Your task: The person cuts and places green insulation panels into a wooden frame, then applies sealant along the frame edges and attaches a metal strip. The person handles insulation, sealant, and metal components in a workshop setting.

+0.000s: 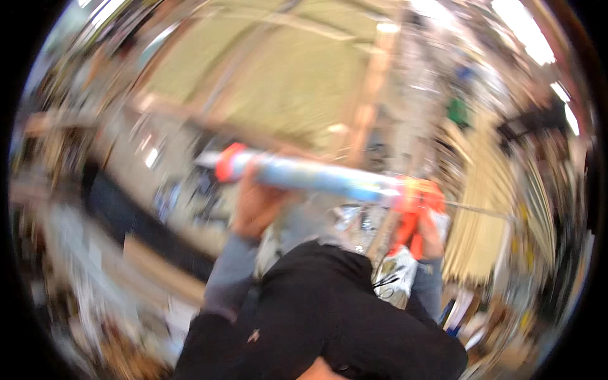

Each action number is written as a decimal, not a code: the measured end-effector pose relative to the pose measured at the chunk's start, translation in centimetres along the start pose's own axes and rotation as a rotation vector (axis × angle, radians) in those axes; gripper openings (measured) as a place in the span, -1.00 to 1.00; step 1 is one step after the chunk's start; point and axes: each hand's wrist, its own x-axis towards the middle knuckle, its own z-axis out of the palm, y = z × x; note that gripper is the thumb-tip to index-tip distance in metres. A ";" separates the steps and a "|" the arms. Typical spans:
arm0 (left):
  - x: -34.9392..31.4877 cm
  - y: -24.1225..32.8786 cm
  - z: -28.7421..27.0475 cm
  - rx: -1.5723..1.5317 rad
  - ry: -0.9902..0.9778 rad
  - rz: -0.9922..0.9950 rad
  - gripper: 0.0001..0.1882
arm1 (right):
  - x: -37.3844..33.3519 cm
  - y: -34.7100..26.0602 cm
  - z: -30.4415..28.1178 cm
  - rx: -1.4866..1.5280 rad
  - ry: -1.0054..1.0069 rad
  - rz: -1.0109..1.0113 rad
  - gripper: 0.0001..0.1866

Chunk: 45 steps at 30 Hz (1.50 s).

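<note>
A: Start close in. What's there?
B: A black jacket (316, 304), then grey sleeves (231, 272) leading out to two hands.

A: And the grip?
B: The right hand (432, 234) is closed round the handle of an orange gun (410, 193). The left hand (256, 202) is curled against the pale blue tube (323, 179); it looks wrapped round, though blur hides the far fingers.

A: How far along is it?
B: The tube already sits in the gun, I'd judge, with a white nozzle (206, 159) past the orange front ring (229, 163). Whether any has been squeezed out, or how much is left to do, I can't tell.

A: Where's the tube against the grip?
B: It spans crosswise between the hands, nozzle beyond the left one.

A: Farther off?
B: A wooden frame (369, 95) around yellowish panels (285, 82), and pale strips (481, 215) at right.
</note>
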 end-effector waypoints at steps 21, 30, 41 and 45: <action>6.5 23.8 -10.2 0.025 0.300 0.080 -0.47 | 21.4 13.1 14.2 -0.177 0.150 -0.022 -0.42; 7.8 38.9 -16.8 0.029 0.186 0.244 -0.49 | 33.8 14.3 30.8 -0.346 0.070 -0.028 -0.32; 8.3 51.4 -25.8 1.966 0.713 0.885 -0.50 | 35.8 13.5 36.1 -0.194 0.184 -0.184 -0.26; 11.3 56.4 -31.3 2.355 0.626 0.982 -0.63 | 36.3 14.1 36.6 -0.180 0.196 -0.293 -0.25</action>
